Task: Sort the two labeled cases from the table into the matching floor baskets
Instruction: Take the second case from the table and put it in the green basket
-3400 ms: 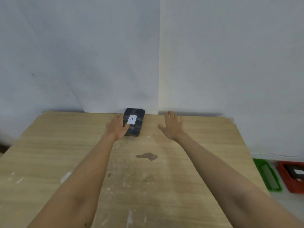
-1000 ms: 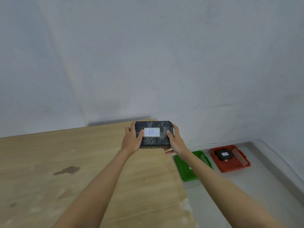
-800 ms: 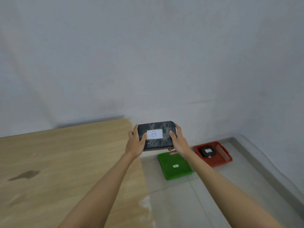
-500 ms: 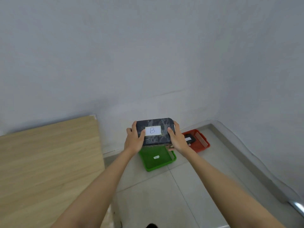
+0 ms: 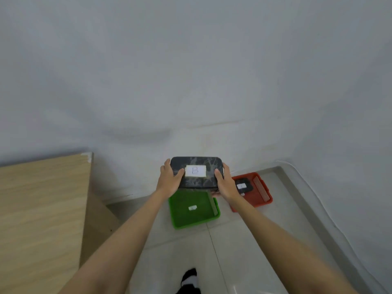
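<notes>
A dark marbled case (image 5: 197,183) with a white label marked "B" is held in the air above the floor. My left hand (image 5: 168,179) grips its left end and my right hand (image 5: 224,182) grips its right end. Directly below it on the floor sits a green basket (image 5: 193,217) with a small white tag inside. To the right of it stands a red basket (image 5: 259,195) holding another dark case (image 5: 244,185) with a white label, partly hidden by my right hand.
The wooden table (image 5: 42,209) stands at the left, its corner near the wall. A grey wall rises behind the baskets, with a raised floor edge (image 5: 307,204) running along the right. My foot (image 5: 189,281) shows on the tiled floor at the bottom.
The case left the table, lifted in both hands. The view has swung right, away from the table toward the floor baskets, and the case now hangs over the green basket.
</notes>
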